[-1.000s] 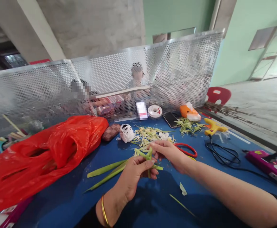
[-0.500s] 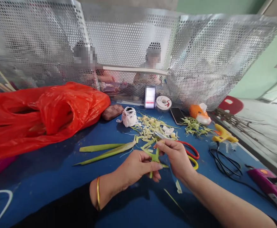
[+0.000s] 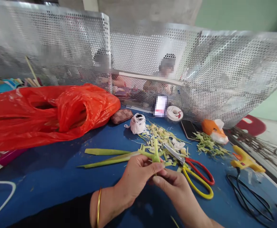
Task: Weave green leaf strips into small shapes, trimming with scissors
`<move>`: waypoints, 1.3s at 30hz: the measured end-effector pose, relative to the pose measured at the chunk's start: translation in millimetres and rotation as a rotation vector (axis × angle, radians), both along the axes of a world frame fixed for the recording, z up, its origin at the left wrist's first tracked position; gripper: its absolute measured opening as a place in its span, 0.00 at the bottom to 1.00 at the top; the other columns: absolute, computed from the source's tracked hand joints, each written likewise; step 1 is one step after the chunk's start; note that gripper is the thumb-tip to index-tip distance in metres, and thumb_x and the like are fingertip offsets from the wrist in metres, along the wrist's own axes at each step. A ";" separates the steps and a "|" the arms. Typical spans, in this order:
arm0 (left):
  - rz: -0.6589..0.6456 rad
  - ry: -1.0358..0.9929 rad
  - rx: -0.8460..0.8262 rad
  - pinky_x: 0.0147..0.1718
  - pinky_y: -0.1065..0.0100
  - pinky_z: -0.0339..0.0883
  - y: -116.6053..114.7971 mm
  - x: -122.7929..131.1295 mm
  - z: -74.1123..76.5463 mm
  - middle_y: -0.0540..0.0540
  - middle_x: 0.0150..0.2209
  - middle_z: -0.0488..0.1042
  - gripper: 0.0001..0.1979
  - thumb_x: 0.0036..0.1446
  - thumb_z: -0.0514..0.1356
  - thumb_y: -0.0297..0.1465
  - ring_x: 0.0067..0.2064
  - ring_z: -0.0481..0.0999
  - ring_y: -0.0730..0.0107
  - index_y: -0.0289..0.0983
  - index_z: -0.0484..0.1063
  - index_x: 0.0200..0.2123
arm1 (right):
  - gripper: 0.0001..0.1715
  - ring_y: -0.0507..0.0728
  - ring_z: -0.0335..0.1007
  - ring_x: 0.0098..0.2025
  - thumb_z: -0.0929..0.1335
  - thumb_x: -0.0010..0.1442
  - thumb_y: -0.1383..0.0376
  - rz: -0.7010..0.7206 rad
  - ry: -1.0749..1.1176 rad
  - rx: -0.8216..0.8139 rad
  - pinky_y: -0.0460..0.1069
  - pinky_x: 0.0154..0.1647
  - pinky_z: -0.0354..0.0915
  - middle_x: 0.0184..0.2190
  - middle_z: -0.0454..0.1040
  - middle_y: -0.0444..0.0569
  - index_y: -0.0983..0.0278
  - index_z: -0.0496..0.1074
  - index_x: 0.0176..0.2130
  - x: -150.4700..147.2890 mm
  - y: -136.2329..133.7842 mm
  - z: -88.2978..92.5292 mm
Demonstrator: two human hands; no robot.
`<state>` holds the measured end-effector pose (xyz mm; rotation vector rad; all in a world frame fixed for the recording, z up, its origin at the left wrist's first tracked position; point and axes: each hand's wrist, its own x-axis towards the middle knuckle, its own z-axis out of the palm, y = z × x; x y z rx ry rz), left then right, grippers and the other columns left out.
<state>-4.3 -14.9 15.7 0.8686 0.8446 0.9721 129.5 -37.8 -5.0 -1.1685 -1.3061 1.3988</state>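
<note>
Between my hands is a folded green leaf strip, with one end pointing up and another out to the left. My left hand pinches the strip's crossing between thumb and fingers. From below, my right hand closes its thumb and fingers at the strip's lower part; its exact grip is partly hidden. Scissors with one red and one yellow handle lie right of my hands. Two long green leaves rest on the table to the left. Cut leaf scraps are heaped just beyond my fingers.
A red plastic bag covers the left side. White string, a ribbon spool, a lit phone and a dark phone stand or lie behind. A yellow glue gun with a cable is at right. A perforated partition closes the back.
My right hand has moved down from the strip's upper end to its lower part. The upper end now stands free, and the scissors are uncovered. The view has shifted.
</note>
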 end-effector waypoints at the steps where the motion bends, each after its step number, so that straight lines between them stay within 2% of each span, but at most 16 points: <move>1: -0.023 -0.008 -0.007 0.24 0.71 0.60 -0.7 0.7 -0.8 0.47 0.25 0.77 0.12 0.46 0.68 0.36 0.24 0.68 0.74 0.34 0.77 0.31 | 0.20 0.56 0.67 0.29 0.74 0.48 0.50 -0.041 -0.001 0.008 0.49 0.34 0.63 0.22 0.74 0.47 0.65 0.75 0.21 -1.7 -1.2 -1.8; 5: -0.113 -0.051 0.006 0.23 0.72 0.59 -0.2 -0.4 0.9 0.49 0.25 0.74 0.11 0.44 0.69 0.33 0.23 0.64 0.77 0.33 0.77 0.30 | 0.23 0.56 0.68 0.27 0.72 0.52 0.49 -0.123 -0.019 0.074 0.49 0.32 0.65 0.19 0.74 0.48 0.64 0.76 0.19 -2.2 -2.4 -2.0; 11: -0.120 -0.064 0.064 0.26 0.73 0.60 2.7 -1.0 3.2 0.46 0.27 0.76 0.10 0.48 0.67 0.34 0.26 0.67 0.75 0.33 0.79 0.32 | 0.19 0.58 0.71 0.33 0.71 0.54 0.52 -0.160 0.020 0.147 0.49 0.37 0.67 0.25 0.75 0.48 0.62 0.76 0.23 -2.9 -6.7 0.5; 13: -0.106 -0.054 0.086 0.25 0.72 0.60 3.8 -0.3 3.1 0.45 0.27 0.77 0.09 0.49 0.67 0.34 0.27 0.69 0.73 0.33 0.79 0.30 | 0.19 0.59 0.71 0.36 0.70 0.56 0.52 -0.147 -0.025 0.183 0.51 0.43 0.67 0.26 0.75 0.48 0.62 0.75 0.23 -3.0 -9.1 -1.8; 16: -0.052 -0.058 0.058 0.25 0.71 0.63 5.6 -0.6 5.0 0.45 0.28 0.77 0.10 0.47 0.68 0.34 0.30 0.73 0.68 0.33 0.77 0.30 | 0.19 0.61 0.71 0.42 0.67 0.59 0.53 -0.073 -0.148 0.260 0.54 0.54 0.60 0.26 0.75 0.48 0.61 0.75 0.24 -0.5 -12.0 -4.3; 18: -0.017 -0.065 0.028 0.27 0.70 0.65 6.1 -1.4 7.0 0.45 0.28 0.78 0.11 0.45 0.69 0.33 0.32 0.75 0.66 0.33 0.76 0.31 | 0.19 0.61 0.70 0.45 0.66 0.61 0.54 -0.024 -0.210 0.301 0.55 0.57 0.57 0.28 0.75 0.49 0.61 0.74 0.25 1.9 -12.8 -3.9; 22: -0.006 -0.078 0.003 0.30 0.70 0.66 4.5 -1.8 6.6 0.45 0.27 0.77 0.10 0.46 0.68 0.33 0.31 0.75 0.67 0.34 0.75 0.31 | 0.18 0.59 0.69 0.44 0.64 0.63 0.58 0.061 -0.294 0.386 0.51 0.52 0.61 0.30 0.74 0.49 0.61 0.72 0.25 2.7 -13.2 -1.1; 26: -0.014 -0.026 -0.023 0.23 0.74 0.60 5.4 -1.7 -1.4 0.46 0.25 0.75 0.09 0.48 0.66 0.34 0.25 0.71 0.73 0.33 0.75 0.28 | 0.16 0.56 0.68 0.38 0.61 0.65 0.63 0.097 -0.296 0.504 0.49 0.45 0.64 0.31 0.72 0.49 0.62 0.69 0.27 -4.7 -13.9 -3.1; 28: -0.010 0.022 -0.020 0.23 0.74 0.59 9.2 -3.1 -4.3 0.46 0.25 0.76 0.10 0.50 0.65 0.35 0.26 0.70 0.73 0.33 0.75 0.28 | 0.16 0.55 0.67 0.36 0.61 0.65 0.63 0.073 -0.319 0.494 0.47 0.40 0.65 0.30 0.71 0.48 0.62 0.68 0.27 -6.3 -13.4 -4.7; 32: -0.019 0.046 0.038 0.36 0.70 0.65 18.8 -8.4 -1.6 0.46 0.28 0.76 0.09 0.51 0.65 0.34 0.33 0.74 0.70 0.33 0.75 0.30 | 0.19 0.52 0.63 0.26 0.61 0.66 0.62 -0.005 -0.505 0.477 0.46 0.27 0.61 0.23 0.67 0.45 0.62 0.65 0.24 8.2 -9.0 1.3; 34: -0.029 0.039 0.033 0.37 0.69 0.65 20.9 -10.5 2.1 0.47 0.26 0.75 0.10 0.51 0.65 0.34 0.31 0.74 0.70 0.33 0.75 0.35 | 0.14 0.52 0.61 0.23 0.62 0.64 0.61 -0.151 -0.585 0.555 0.46 0.25 0.59 0.22 0.66 0.43 0.61 0.65 0.27 21.4 -4.7 8.7; 35: -0.041 0.043 0.024 0.35 0.68 0.65 21.0 -11.1 3.8 0.48 0.25 0.74 0.11 0.51 0.64 0.34 0.30 0.73 0.71 0.33 0.75 0.37 | 0.10 0.52 0.62 0.24 0.63 0.64 0.61 -0.244 -0.612 0.586 0.47 0.26 0.59 0.23 0.67 0.44 0.61 0.65 0.30 27.5 -2.2 12.3; 36: -0.056 0.052 0.022 0.34 0.69 0.65 20.6 -11.3 5.2 0.49 0.24 0.74 0.12 0.50 0.64 0.33 0.28 0.72 0.71 0.33 0.75 0.37 | 0.07 0.53 0.64 0.26 0.64 0.63 0.60 -0.279 -0.638 0.591 0.47 0.27 0.61 0.26 0.68 0.45 0.60 0.65 0.35 32.5 0.5 15.2; 37: -0.076 0.064 0.027 0.32 0.69 0.64 20.0 -11.3 6.2 0.49 0.24 0.73 0.11 0.50 0.65 0.33 0.27 0.71 0.72 0.34 0.75 0.36 | 0.07 0.54 0.65 0.28 0.64 0.63 0.59 -0.275 -0.657 0.575 0.48 0.29 0.62 0.28 0.69 0.46 0.60 0.65 0.38 35.9 3.0 17.3; 39: -0.123 0.085 0.039 0.30 0.70 0.63 18.6 -10.4 6.6 0.50 0.23 0.71 0.09 0.48 0.66 0.33 0.26 0.69 0.74 0.34 0.75 0.33 | 0.08 0.54 0.66 0.28 0.63 0.64 0.58 -0.164 -0.679 0.500 0.48 0.29 0.62 0.28 0.70 0.46 0.60 0.66 0.38 37.7 6.7 18.2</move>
